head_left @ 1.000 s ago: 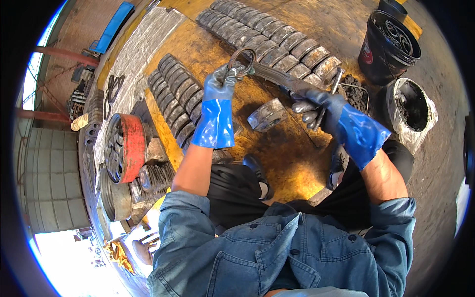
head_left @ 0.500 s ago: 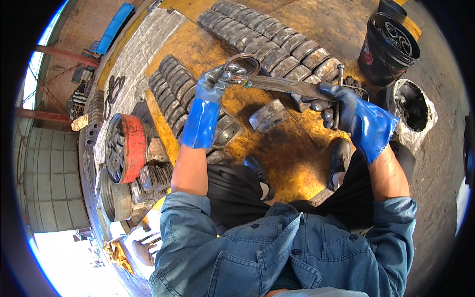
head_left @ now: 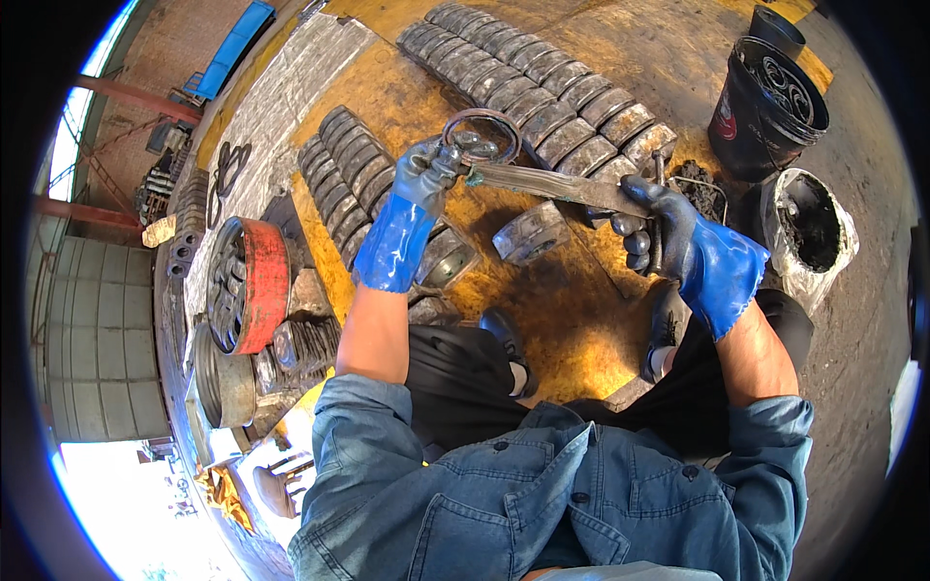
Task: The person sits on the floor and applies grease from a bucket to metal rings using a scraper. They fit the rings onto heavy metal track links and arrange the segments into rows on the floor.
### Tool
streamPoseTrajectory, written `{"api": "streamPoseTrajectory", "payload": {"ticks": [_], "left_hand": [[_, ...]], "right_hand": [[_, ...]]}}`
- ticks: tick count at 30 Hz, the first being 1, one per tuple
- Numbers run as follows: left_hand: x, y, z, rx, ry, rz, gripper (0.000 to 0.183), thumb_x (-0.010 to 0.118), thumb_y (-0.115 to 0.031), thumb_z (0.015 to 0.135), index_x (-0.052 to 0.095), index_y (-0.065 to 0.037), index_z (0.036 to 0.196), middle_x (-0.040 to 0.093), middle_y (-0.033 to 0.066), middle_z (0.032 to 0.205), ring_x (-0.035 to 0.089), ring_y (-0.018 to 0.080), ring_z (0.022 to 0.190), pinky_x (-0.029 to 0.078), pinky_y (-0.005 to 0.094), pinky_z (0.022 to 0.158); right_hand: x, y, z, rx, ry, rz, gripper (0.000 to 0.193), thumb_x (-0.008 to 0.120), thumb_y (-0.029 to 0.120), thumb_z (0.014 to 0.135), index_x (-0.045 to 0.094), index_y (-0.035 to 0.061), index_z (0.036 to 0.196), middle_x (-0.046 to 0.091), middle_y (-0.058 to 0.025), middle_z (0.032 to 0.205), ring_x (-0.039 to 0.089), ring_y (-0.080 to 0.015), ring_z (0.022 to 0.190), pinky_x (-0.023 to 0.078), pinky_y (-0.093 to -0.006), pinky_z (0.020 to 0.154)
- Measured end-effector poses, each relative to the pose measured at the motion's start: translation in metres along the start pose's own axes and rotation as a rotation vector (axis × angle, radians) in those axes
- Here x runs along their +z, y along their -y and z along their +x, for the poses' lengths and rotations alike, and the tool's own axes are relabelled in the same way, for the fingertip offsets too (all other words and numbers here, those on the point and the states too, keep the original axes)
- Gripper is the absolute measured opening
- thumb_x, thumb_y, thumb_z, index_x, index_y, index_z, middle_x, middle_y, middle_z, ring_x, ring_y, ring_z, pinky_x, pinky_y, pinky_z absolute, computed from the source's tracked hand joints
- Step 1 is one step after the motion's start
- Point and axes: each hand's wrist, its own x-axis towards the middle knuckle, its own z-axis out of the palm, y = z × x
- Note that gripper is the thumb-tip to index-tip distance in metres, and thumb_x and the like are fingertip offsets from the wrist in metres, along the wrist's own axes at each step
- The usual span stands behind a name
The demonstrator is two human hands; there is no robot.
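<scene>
My left hand (head_left: 418, 184), in a blue rubber glove with a dark grip, pinches a thin metal ring (head_left: 481, 113) raised above the floor. My right hand (head_left: 686, 228), gloved alike, is closed around one end of a long flat metal blade (head_left: 542, 182), perhaps a file. The blade's far end reaches the ring's lower edge, close to my left fingers. An upright metal rod (head_left: 659, 167) passes by my right fingers; whether it is joined to the blade I cannot tell. Below the blade, a short, thick metal cylinder piece (head_left: 530, 233) lies on the yellow-brown floor.
Rows of similar metal pieces (head_left: 552, 107) stretch ahead, with a shorter block (head_left: 339, 172) at left. A red-rimmed drum (head_left: 262, 286) stands by my left side. At right are a black bucket (head_left: 765, 111) with rings inside and a plastic-lined container (head_left: 843, 228).
My right hand and the blade have shifted slightly left, so the blade's end sits nearer my left fingers. My left hand still grips the ring. The whole view has moved a little.
</scene>
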Motion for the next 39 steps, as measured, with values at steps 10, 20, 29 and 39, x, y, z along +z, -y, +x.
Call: {"api": "streamPoseTrajectory", "payload": {"ticks": [10, 20, 29, 39], "left_hand": [[0.005, -0.013, -0.004, 0.093, 0.111, 0.533, 0.022, 0.069, -0.004, 0.089, 0.067, 0.001, 0.111, 0.070, 0.0051, 0.094, 0.061, 0.0086, 0.078, 0.048, 0.0241, 0.064], [0.064, -0.038, -0.024, -0.097, 0.223, 1.275, 0.024, 0.068, -0.016, 0.091, 0.070, -0.002, 0.110, 0.073, 0.0115, 0.099, 0.066, 0.0176, 0.085, 0.052, 0.0344, 0.074], [0.078, -0.021, -0.023, -0.263, 0.364, 1.507, 0.026, 0.065, -0.021, 0.092, 0.069, -0.001, 0.108, 0.071, 0.0169, 0.088, 0.066, 0.0234, 0.077, 0.050, 0.0382, 0.072], [0.035, 0.004, -0.005, -0.148, -0.105, 1.049, 0.024, 0.068, -0.014, 0.092, 0.068, 0.002, 0.110, 0.073, 0.0127, 0.096, 0.069, 0.0207, 0.083, 0.055, 0.0345, 0.073]], "right_hand": [[0.004, 0.011, -0.014, -0.079, -0.079, -0.122, 0.034, 0.032, 0.033, 0.104, 0.056, 0.0131, 0.117, 0.066, -0.0105, 0.082, 0.050, -0.0143, 0.049, 0.040, -0.0308, 0.044], [0.010, 0.002, -0.014, -0.313, -0.257, -0.421, 0.037, 0.049, 0.035, 0.100, 0.065, 0.0019, 0.103, 0.069, -0.0153, 0.076, 0.060, -0.0175, 0.049, 0.043, -0.0278, 0.043], [0.000, -0.019, 0.000, -0.592, -0.053, -0.947, 0.029, 0.066, 0.021, 0.087, 0.067, -0.0006, 0.106, 0.071, -0.0114, 0.080, 0.068, -0.0166, 0.069, 0.054, -0.0280, 0.059], [0.005, -0.011, -0.017, -1.209, -0.190, -1.474, 0.038, 0.062, 0.009, 0.080, 0.066, 0.0089, 0.118, 0.071, -0.0165, 0.095, 0.069, -0.0324, 0.078, 0.055, -0.0378, 0.068]]}}
